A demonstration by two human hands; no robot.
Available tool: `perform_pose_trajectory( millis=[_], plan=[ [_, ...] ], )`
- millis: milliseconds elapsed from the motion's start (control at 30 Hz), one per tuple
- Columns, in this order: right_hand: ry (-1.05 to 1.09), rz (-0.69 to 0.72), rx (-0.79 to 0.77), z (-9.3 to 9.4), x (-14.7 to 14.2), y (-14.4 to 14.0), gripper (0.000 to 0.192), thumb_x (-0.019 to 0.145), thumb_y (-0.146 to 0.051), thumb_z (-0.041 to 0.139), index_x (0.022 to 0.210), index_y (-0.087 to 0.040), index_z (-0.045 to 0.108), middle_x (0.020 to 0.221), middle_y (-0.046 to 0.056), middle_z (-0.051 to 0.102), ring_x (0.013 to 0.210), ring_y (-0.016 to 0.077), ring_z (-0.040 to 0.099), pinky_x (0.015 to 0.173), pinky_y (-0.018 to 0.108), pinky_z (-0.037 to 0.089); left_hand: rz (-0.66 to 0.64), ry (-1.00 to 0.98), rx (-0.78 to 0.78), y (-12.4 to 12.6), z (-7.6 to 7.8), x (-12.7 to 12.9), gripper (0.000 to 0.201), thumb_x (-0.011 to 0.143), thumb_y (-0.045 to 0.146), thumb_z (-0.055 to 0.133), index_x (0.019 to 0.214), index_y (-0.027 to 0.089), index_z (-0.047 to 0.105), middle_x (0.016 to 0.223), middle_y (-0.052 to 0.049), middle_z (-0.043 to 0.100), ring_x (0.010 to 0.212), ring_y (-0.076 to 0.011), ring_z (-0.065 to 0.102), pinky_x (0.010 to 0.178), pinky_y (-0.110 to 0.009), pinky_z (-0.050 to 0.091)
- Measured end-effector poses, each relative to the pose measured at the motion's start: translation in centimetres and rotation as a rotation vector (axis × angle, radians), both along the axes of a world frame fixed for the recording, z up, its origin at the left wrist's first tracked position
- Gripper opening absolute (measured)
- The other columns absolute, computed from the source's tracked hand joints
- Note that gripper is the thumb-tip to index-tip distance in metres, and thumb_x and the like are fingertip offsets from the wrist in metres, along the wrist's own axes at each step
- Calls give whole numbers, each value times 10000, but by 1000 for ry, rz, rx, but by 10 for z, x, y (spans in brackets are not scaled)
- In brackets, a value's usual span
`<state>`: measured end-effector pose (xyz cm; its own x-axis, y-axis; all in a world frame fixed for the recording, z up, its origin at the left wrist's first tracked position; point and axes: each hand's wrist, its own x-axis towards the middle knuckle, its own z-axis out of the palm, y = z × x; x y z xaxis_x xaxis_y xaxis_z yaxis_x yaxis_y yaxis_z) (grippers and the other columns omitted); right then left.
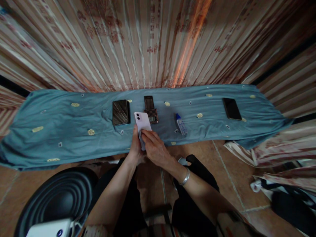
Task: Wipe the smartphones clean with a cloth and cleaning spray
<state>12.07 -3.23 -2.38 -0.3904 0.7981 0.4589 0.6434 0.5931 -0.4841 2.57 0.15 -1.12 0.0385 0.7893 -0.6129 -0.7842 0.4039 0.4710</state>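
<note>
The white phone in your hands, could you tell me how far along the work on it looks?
In hand: the left hand holds the white phone back up, and the right hand presses on its lower part. Whether anything is finished cannot be told. Untouched on the blue cloth lie three dark phones and a small bottle.

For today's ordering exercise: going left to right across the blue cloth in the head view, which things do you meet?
Dark phone → white phone held in both hands → checkered phone → small bottle → black phone.
</note>
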Motion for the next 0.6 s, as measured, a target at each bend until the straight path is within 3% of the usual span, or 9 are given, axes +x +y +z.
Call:
perform_pose_trajectory(
  millis=[100,267,500,600],
  plan=[
    [-2,5,15,0,-1,-1,434,923,-49,394,1299,-87,609,1337,172,602,1282,255,520,1123,437,456,-19,-14,-19,-2,4,1,442,951,502,456,857,146,700,778,-47,723,814,-141,720,768,-203,570],
    [4,14,26,1,-1,-3,424,920,-39,392,1283,-58,610,1324,187,606,1275,255,527,1121,423,459,-9,-28,-19,-5,7,1,438,989,452,415,821,168,703,656,10,684,604,-76,654,655,-135,541],
    [4,51,14,4,0,-7,444,892,-13,423,1292,-77,606,1328,186,609,1272,252,536,1112,429,470,20,59,-7,-1,-11,-4,384,889,525,577,911,168,716,678,13,677,560,-77,632,625,-136,531],
    [-2,51,12,4,1,-6,444,884,-5,434,1287,-69,608,1332,191,605,1280,252,533,1122,422,461,-24,76,17,1,-14,-7,440,880,565,558,908,153,711,704,-9,694,595,-101,658,655,-172,549]
  ],
)
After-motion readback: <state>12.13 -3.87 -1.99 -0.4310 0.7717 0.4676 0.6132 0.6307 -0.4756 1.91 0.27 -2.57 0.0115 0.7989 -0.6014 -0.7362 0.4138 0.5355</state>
